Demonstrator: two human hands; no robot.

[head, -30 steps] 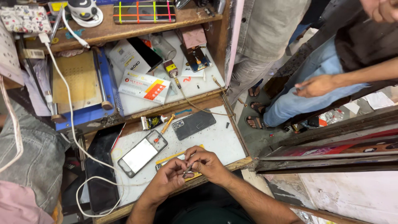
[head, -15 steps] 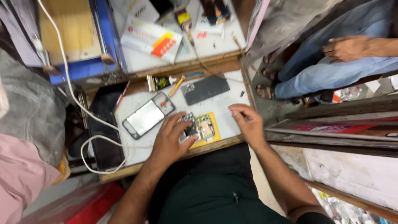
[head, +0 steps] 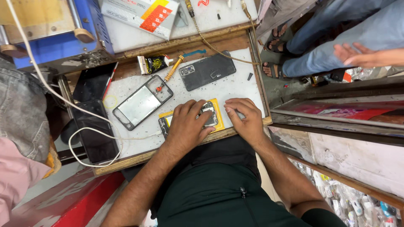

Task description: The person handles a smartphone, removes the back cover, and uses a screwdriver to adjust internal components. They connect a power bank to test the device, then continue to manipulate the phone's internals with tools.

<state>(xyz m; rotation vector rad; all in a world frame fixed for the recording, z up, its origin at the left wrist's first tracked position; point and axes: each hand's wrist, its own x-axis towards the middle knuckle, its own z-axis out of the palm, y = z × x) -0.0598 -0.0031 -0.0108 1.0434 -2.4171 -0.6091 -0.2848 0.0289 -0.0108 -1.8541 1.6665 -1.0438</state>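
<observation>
- The white work surface [head: 235, 90] fills the middle of the view, with a wooden edge around it.
- A blue machine [head: 59, 46] sits at 10 o'clock, past the top edge of the surface.
- A white box with an orange and yellow patch [head: 139, 14] lies at 12 o'clock.
- A person in blue jeans [head: 336, 38] sits at 2 o'clock, with one open hand [head: 353, 54] resting on the knee.
- A dark phone with a white cable [head: 96, 134] lies at 9 o'clock, off the left side of the surface.
- The left hand [head: 187, 126] lies flat on top of an opened phone [head: 209, 115] near the front edge. The fingers are bent and press down on it.
- The right hand [head: 246, 117] rests just beside that phone at 3 o'clock. Its fingers are curled and close together, and the tips touch the surface. It holds nothing I can see.
- The opened phone lies on a yellow pad [head: 216, 113], at 6 o'clock on the surface.
- A phone frame with a clear middle [head: 143, 103] lies at 10 o'clock from the left hand.
- A dark back cover [head: 207, 70] lies at 12 o'clock from the hands.
- A small gold tool [head: 173, 68] lies between the frame and the cover.
</observation>
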